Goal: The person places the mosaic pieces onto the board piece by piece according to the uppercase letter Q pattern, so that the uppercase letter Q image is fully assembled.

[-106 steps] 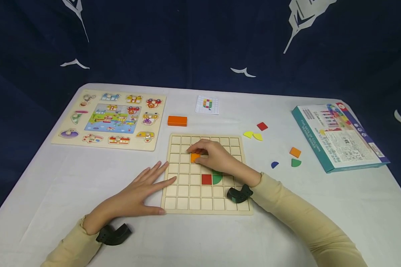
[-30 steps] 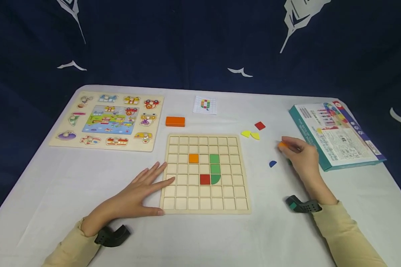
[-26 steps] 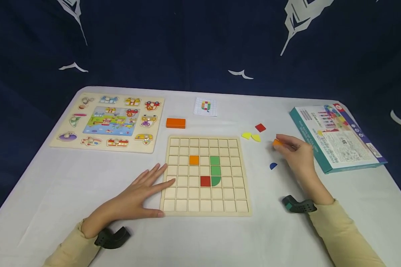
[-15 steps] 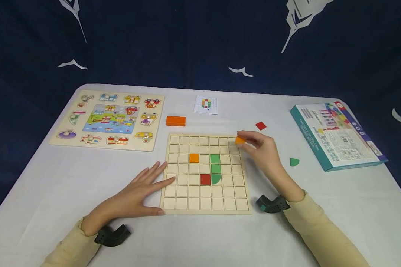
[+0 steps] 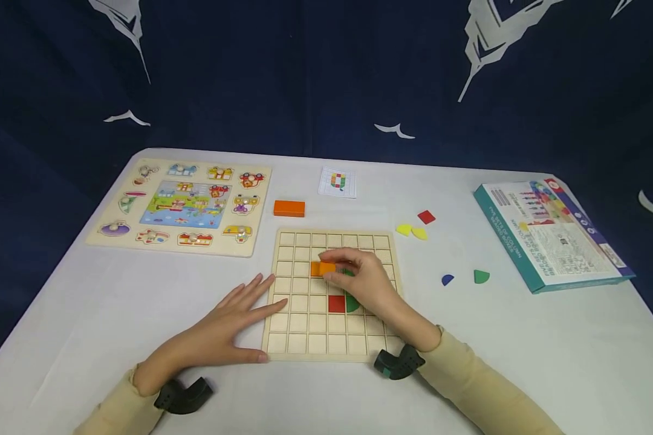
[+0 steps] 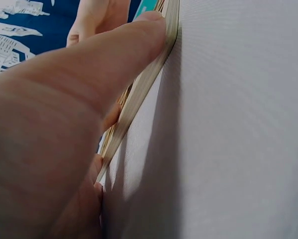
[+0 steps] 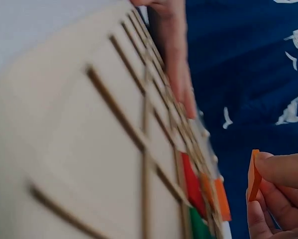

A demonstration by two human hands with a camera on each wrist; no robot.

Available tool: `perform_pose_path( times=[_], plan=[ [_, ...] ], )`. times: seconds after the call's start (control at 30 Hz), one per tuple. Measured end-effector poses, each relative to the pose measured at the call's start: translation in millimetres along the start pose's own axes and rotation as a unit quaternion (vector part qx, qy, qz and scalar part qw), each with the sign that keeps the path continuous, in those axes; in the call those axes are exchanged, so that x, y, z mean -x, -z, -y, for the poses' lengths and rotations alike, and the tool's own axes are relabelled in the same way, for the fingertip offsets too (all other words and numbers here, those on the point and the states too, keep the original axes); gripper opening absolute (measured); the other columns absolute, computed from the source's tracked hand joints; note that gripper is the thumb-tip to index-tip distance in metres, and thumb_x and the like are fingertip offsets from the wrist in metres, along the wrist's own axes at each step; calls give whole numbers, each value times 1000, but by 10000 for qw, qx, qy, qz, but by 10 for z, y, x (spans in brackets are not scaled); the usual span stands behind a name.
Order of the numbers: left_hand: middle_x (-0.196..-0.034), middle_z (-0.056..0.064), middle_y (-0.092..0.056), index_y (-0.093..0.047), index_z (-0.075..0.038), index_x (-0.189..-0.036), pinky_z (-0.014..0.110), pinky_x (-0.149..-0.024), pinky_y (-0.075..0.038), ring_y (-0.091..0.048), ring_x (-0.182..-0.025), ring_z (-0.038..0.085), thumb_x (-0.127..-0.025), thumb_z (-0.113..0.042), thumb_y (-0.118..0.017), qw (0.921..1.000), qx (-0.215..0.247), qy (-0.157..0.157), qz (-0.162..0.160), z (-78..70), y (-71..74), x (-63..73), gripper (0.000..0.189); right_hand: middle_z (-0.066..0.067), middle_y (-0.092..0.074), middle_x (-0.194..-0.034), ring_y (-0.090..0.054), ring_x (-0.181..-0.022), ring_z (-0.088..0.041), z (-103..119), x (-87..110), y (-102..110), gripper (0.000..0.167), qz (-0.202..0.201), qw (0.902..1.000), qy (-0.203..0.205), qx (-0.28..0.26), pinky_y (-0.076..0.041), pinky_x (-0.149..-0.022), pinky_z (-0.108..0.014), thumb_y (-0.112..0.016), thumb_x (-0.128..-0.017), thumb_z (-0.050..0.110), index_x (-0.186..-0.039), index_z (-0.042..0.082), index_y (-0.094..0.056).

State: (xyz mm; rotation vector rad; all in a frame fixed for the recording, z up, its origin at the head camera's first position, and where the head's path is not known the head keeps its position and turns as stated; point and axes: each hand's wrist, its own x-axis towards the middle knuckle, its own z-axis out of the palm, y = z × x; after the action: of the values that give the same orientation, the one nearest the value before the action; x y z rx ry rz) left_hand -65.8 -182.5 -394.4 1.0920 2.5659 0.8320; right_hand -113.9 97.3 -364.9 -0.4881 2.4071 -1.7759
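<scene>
My right hand [image 5: 367,281] pinches an orange square tile [image 5: 328,267] between thumb and fingers over the wooden grid board [image 5: 299,343]. The right wrist view shows the held orange tile [image 7: 253,175] tilted on edge, raised off the board. Another orange square [image 5: 315,269] lies in a cell just left of it, partly covered by it in the head view. Lower down sit a red square [image 5: 336,304] and a green quarter-round tile [image 5: 351,303]; the green tiles above are mostly behind my hand. My left hand [image 5: 223,329] rests with spread fingers along the board's left edge.
Right of the board lie two yellow pieces [image 5: 404,229], a red square [image 5: 427,217], a blue half-round [image 5: 447,280] and a green quarter-round [image 5: 481,277]. Beyond stand a box [image 5: 555,235], a pattern card [image 5: 337,182], an orange block [image 5: 289,208] and a picture puzzle [image 5: 114,241].
After leaving one orange square in the board, my right hand picked up another from the table's right side and carried it left over the grid. My left hand stays in place.
</scene>
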Motion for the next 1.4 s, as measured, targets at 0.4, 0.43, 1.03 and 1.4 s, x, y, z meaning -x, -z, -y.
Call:
perform_pose_path(
  times=[0.4, 0.43, 1.03, 1.4],
  plan=[
    [-156, 7, -3, -38, -23, -145, 55, -106, -5, 2, -140, 28, -77, -55, -68, 10000, 87, 28, 32, -35, -42, 28, 81, 0, -66, -105, -63, -93, -11, -132, 115, -233, 28, 74, 9964, 238, 812, -49, -80, -24, -75, -75, -2, -102, 6, -70],
    [-156, 7, -4, -38, -23, -145, 55, -106, -5, 2, -140, 28, -77, -55, -68, 9999, 98, 33, 36, -37, -41, 27, 81, 1, -66, -105, -63, -93, -10, -136, 117, -238, 28, 49, 9959, 246, 869, -49, -80, -24, -76, -75, -1, -101, 7, -70],
    [-156, 5, -2, -37, -24, -145, 54, -106, -4, 3, -140, 26, -77, -56, -68, 10000, 62, 61, 41, -27, -22, 2, 82, 2, -67, -99, -62, -94, -13, -140, 115, -221, 27, -38, 9912, 568, 1195, -49, -80, -26, -76, -74, -3, -98, 8, -71],
    [-156, 4, -1, -36, -25, -146, 52, -107, -3, 4, -140, 25, -77, -58, -66, 9999, 31, 107, 28, -13, -7, 8, 82, 1, -67, -96, -64, -86, -11, -130, 87, -223, 23, -32, 9926, 597, 1059, -50, -76, -27, -71, -78, -5, -97, 8, -70]
  ],
)
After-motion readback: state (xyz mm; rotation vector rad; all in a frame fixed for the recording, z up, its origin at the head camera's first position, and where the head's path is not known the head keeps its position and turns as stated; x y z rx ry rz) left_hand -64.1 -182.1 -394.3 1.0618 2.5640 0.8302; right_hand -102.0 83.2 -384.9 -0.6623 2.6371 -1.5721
